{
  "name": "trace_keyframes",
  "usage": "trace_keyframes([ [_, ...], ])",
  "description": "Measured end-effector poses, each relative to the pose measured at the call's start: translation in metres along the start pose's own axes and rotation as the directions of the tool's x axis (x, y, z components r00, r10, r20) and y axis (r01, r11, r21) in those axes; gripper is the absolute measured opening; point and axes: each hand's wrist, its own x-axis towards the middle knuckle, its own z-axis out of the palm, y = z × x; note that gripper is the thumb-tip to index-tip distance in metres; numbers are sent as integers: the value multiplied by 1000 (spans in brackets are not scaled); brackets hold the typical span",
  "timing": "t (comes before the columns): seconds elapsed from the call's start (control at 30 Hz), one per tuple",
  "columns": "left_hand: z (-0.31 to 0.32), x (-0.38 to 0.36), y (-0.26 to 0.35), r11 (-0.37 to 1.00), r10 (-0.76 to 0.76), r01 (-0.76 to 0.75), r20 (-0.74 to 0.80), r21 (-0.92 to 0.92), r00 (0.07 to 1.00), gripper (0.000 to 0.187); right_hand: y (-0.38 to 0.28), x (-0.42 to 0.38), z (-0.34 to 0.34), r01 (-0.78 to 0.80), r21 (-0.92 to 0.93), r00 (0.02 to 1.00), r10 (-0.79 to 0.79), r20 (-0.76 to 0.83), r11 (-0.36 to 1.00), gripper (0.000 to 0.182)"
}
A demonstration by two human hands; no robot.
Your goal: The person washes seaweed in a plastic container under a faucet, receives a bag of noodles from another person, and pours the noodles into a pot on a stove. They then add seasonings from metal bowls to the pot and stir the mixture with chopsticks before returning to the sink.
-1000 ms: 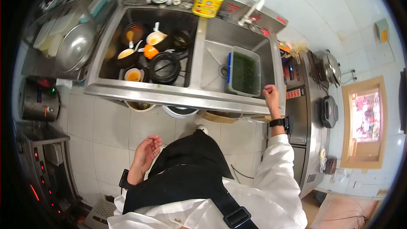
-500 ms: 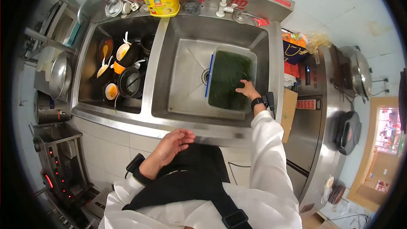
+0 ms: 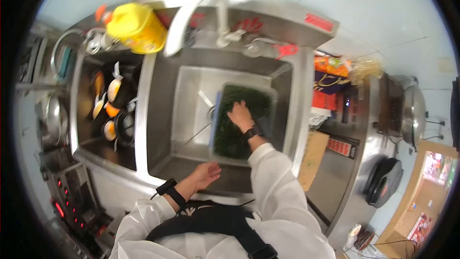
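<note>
Bowl [image 3: 56, 120]: steel, far left, at 9 o'clock from the clear tub [image 3: 274, 108]; every direction here is read from that tub, with 12 toward the back wall.
Left basin [image 3: 108, 158]: next along, also near 9 o'clock, holding crockery, among it a white cup [image 3: 114, 89] with something yellow inside.
Jug [image 3: 136, 29]: yellow with an orange top, between 10 and 11 o'clock, at the back edge of the sink.
Left hand [image 3: 206, 176]: at 7 o'clock, apart from the tub, over the front part of the right basin [image 3: 160, 139]; fingers close together and loosely bent, with nothing seen in them.
Tap [image 3: 222, 19]: white, curved, between 11 and 12 o'clock.
Right hand [image 3: 241, 116]: above the tub near its middle, pointing toward 11 o'clock; fingers partly spread, thumb a little away from them, nothing seen between; blur hides whether the tips touch the green mass [image 3: 232, 139].
Tub: in the right half of the right basin, mostly filled by the dark green mass, a blue strip [image 3: 214, 124] along its 9 o'clock side.
Red item [image 3: 286, 50]: on the back ledge, 1 o'clock.
Cardboard [image 3: 314, 158]: beside the sink, 4 o'clock.
Pot [image 3: 413, 110]: steel, far right, 3 o'clock.
</note>
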Motion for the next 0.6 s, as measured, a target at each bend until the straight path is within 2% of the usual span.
trace_keyframes([
  [0.03, -3, 37, -7, 991, -116, 114, -30, -77, 993, 24, -20, 1, -35, 38, -82, 948, -62, -313, 996, 29],
  [0.07, -14, 74, -19, 985, -145, 143, -21, -93, 989, 28, -25, 9, -58, 6, -257, 914, -110, -390, 967, 20],
  [0.1, -24, 109, -28, 979, -183, 183, 6, -87, 983, 31, -19, 21, -66, -44, -285, 910, -79, -406, 958, 21],
  [0.13, -18, 126, -28, 973, -228, 225, -77, -42, 971, 37, -7, 31, -63, -69, -259, 744, -124, -657, 963, 36],
  [0.17, -16, 131, -27, 977, -212, 213, -75, 12, 974, 44, 13, 49, -44, -250, -347, 863, 45, -503, 904, 34],
  [0.2, -28, 151, -32, 961, -278, 278, 16, 3, 961, 52, 30, 58, -28, -251, -375, 757, -60, -651, 893, 31],
  [0.23, -30, 165, -36, 927, -346, 322, -101, -194, 933, 52, 36, 70, -27, -240, -180, 868, 127, -481, 954, 29],
  [0.3, -24, 172, -28, 885, -445, 361, -307, -294, 841, 45, 41, 57, -38, -140, -279, 777, -70, -626, 950, 29],
  [0.33, -30, 179, -30, 887, -449, 375, -308, -270, 839, 45, 47, 62, -40, -167, -275, 769, -50, -638, 947, 29],
  [0.37, -43, 183, -32, 871, -452, 370, -233, -323, 861, 39, 48, 66, -39, -194, -254, 798, 2, -602, 948, 31],
  [0.4, -47, 183, -40, 855, -433, 352, -150, -381, 889, 34, 49, 63, -40, -203, -239, 820, 32, -571, 950, 33],
  [0.43, -53, 182, -46, 859, -429, 350, -152, -374, 891, 34, 49, 66, -41, -207, -234, 816, 35, -578, 950, 33],
  [0.5, -61, 174, -56, 971, -217, 187, -210, -151, 953, 37, 50, 74, -44, -215, -129, 895, 142, -424, 968, 35],
  [0.6, -132, 194, -46, 994, -101, 94, -152, -49, 983, 26, 79, 73, -15, -221, -47, 889, 182, -420, 974, 37],
])
